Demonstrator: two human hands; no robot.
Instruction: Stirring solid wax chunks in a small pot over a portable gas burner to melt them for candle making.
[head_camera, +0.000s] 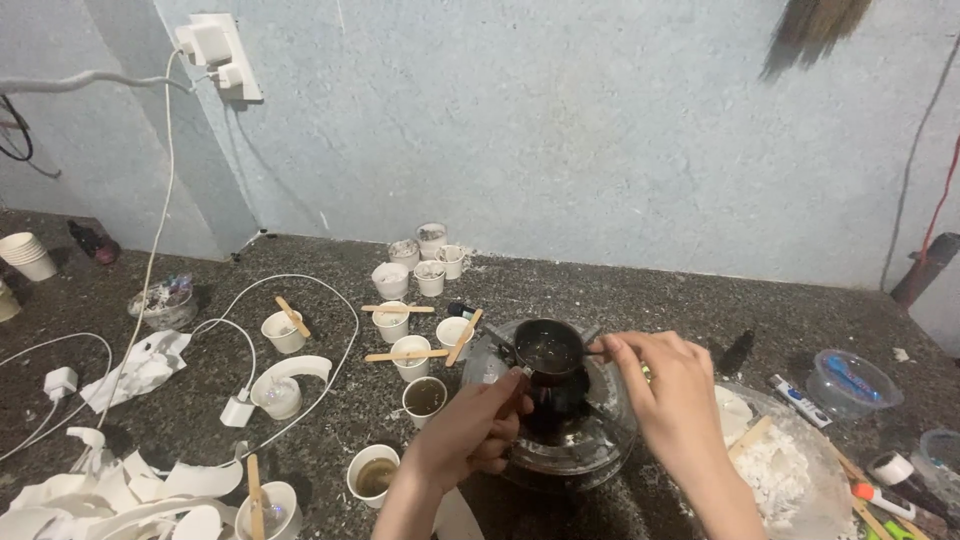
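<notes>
Head camera looks down on a small dark metal pot of dark liquid, just right of frame centre, sitting over a round glass bowl. Left hand is curled closed, its fingertips pinching the pot's near-left rim. Right hand is half closed, fingertips gripping the pot's right edge. Left of the pot stand small white paper cups, several crossed by wooden sticks. Torn white paper fills the lower left. White cables loop across the speckled dark counter.
</notes>
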